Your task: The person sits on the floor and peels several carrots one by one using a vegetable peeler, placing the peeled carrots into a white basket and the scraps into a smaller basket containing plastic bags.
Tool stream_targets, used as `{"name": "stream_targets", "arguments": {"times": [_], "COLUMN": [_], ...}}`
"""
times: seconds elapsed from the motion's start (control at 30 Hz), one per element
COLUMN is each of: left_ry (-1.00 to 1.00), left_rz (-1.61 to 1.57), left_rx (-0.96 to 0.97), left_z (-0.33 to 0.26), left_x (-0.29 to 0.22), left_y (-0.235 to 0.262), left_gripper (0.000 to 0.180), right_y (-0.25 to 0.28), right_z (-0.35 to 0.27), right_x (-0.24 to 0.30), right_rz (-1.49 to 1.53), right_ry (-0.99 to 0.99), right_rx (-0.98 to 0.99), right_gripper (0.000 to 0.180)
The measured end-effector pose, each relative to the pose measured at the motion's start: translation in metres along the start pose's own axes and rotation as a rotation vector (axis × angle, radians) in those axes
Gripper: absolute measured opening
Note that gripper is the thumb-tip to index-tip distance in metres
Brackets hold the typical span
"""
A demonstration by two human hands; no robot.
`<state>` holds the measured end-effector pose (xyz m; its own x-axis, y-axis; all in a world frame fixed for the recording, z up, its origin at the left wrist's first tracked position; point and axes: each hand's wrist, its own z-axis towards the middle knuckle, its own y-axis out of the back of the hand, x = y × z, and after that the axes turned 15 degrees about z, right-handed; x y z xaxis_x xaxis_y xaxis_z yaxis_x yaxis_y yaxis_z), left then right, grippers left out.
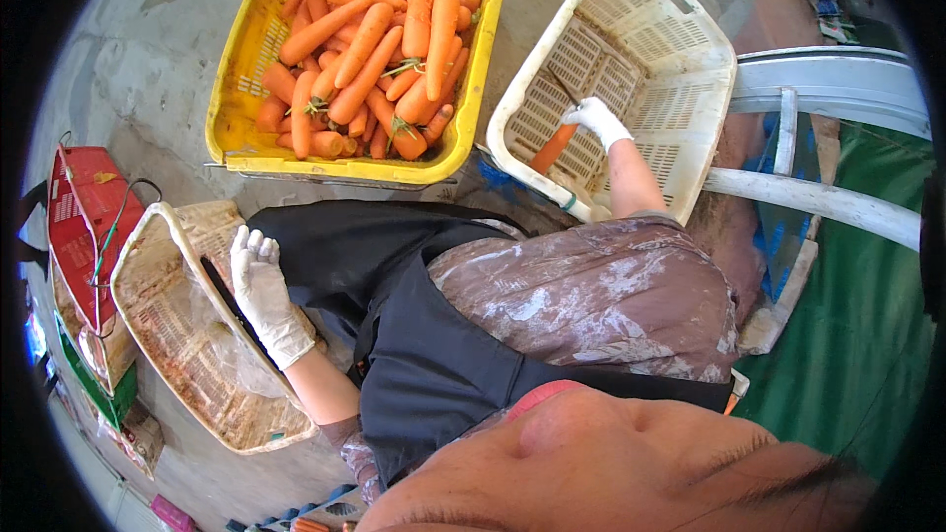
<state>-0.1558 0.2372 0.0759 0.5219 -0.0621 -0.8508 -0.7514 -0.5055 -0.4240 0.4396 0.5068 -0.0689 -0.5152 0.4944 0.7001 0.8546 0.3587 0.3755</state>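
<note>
Dark apron (434, 355) nearest. Left hand (264, 291) is being rested on dirty crate (168, 355), fingers together. Single carrot (552, 148) is being pinched by right hand (596, 120), lowered into white crate (680, 79); best laid flat.

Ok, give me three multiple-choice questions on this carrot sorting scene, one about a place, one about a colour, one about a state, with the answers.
1. Where is the single carrot that the right hand holds?
A. in the white crate
B. on the floor
C. on the lap

2. What colour is the crate full of carrots?
A. red
B. yellow
C. green

3. What is the left hand doing?
A. gripping a carrot
B. resting on the rim of a dirty white crate
C. raised in the air

Answers: 1 A, the carrot lies inside the white crate. 2 B, its walls are yellow. 3 B, the gloved hand lies on the dirty white crate beside a dark knife-like blade.
</note>
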Motion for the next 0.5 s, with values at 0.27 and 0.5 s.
{"name": "stream_targets", "arguments": {"times": [0.27,0.5], "left_ry": [-0.051,-0.084], "left_rz": [-0.047,-0.206], "left_rx": [0.011,0.025], "left_z": [-0.003,0.014], "left_x": [-0.008,0.015], "left_y": [-0.032,-0.047], "left_gripper": [0.042,0.036], "right_y": [0.009,-0.081], "right_z": [0.012,-0.007], "right_x": [0.088,0.283], "right_rz": [0.944,0.404], "right_ry": [0.514,0.473], "right_rx": [-0.699,0.046], "right_gripper": [0.023,0.021]}}
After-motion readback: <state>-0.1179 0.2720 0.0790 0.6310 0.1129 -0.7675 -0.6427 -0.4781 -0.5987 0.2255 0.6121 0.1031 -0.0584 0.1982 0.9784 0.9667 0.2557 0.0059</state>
